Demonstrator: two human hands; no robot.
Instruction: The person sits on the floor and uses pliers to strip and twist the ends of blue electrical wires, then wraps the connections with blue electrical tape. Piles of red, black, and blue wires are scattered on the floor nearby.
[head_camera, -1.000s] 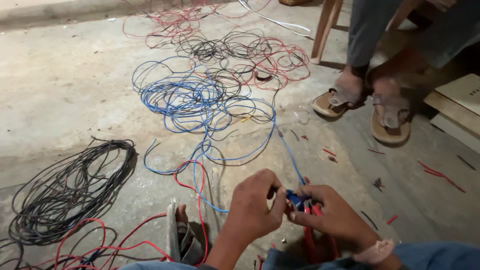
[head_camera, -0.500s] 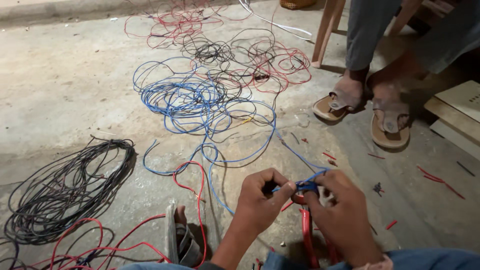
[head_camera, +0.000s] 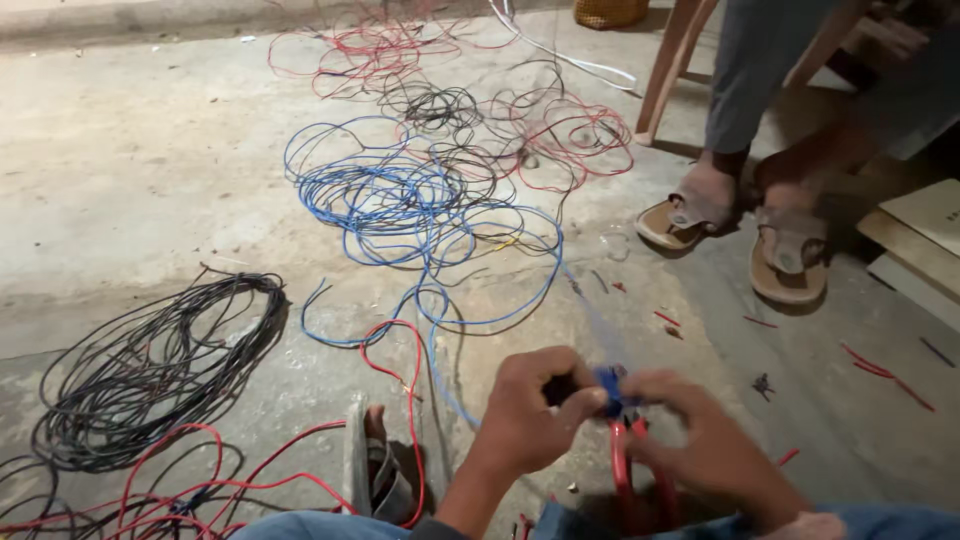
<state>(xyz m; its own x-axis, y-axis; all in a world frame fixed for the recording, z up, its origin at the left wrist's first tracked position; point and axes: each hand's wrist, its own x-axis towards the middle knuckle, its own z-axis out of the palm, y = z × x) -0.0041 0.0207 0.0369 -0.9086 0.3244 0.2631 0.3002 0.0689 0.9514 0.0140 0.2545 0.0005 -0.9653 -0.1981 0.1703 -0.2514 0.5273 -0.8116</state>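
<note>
Both hands pinched one blue wire end, low over the concrete floor.

Fingers (head_camera: 585, 400) of the left hand (head_camera: 530, 415) pressed shut on the blue wire (head_camera: 608, 385); the right hand (head_camera: 700, 440) gripped it too, with red-handled pliers (head_camera: 625, 470) tucked under, seemingly kept ready. The wire ran taut back to one blue tangle (head_camera: 400, 200). Also counted: one black coil (head_camera: 150, 370), red loops (head_camera: 400, 50), and another person's two sandalled feet (head_camera: 740, 230) nearby.
</note>
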